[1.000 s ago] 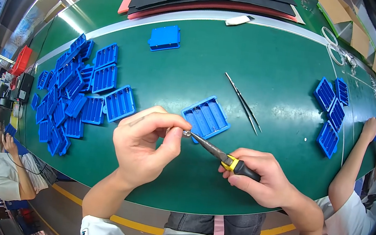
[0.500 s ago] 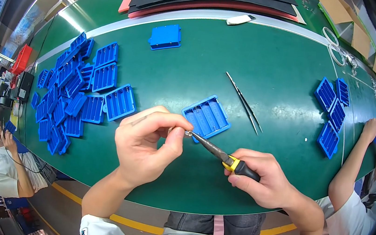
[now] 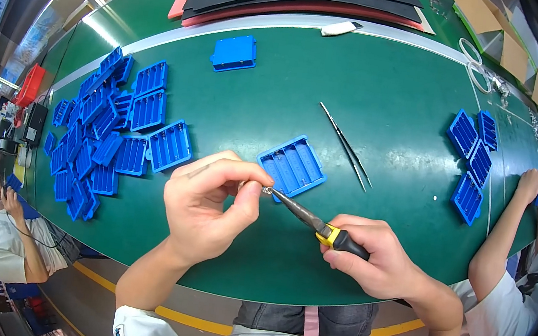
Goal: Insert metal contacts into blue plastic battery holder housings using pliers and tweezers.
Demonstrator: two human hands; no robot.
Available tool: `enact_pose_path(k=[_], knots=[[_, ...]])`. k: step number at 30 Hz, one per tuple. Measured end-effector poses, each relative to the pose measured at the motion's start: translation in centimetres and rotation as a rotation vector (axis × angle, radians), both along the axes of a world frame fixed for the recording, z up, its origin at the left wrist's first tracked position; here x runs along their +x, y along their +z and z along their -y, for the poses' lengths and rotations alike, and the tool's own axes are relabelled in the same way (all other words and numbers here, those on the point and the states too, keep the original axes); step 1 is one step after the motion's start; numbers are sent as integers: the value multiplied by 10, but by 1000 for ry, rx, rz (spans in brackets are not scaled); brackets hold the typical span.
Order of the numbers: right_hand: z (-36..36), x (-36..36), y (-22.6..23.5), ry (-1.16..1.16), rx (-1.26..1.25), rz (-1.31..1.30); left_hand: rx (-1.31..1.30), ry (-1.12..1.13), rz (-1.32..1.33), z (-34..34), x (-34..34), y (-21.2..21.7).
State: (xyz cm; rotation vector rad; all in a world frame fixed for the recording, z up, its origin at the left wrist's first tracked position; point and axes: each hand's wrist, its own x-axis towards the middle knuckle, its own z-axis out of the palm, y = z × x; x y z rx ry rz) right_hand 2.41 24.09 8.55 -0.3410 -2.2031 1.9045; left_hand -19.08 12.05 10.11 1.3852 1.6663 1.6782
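the left hand (image 3: 206, 211) pinches a tiny metal part (image 3: 266, 190) between closed fingers (image 3: 250, 180), just above the green tabletop (image 3: 256, 109). the right hand (image 3: 375, 258) is wrapped shut around yellow-handled pliers (image 3: 316, 222), whose tips touch the part. a blue tray (image 3: 293, 166) lies just beyond, tweezers (image 3: 345, 146) beside it.

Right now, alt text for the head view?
A person's left hand pinches a tiny metal part against the tip of pliers held by the right hand, above a green table. A blue tray and tweezers lie just beyond; more blue trays are heaped at left.
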Motion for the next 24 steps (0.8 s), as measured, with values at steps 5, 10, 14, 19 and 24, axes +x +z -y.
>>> enact_pose_path(k=[5,10,14,19,24], knots=[[-6,-4,1,-27,184,-45,43,30,67,3,-5,1],[-7,1,1,-24,827,18,148,140,229,-2,-19,3],[4,-6,15,18,931,9,74,91,287,-5,-23,-5],[-27,-44,19,-91,1022,-42,11,51,202,-14,-25,-11],[-51,-70,-1,-42,863,184,-56,76,133,-16,-23,-17]])
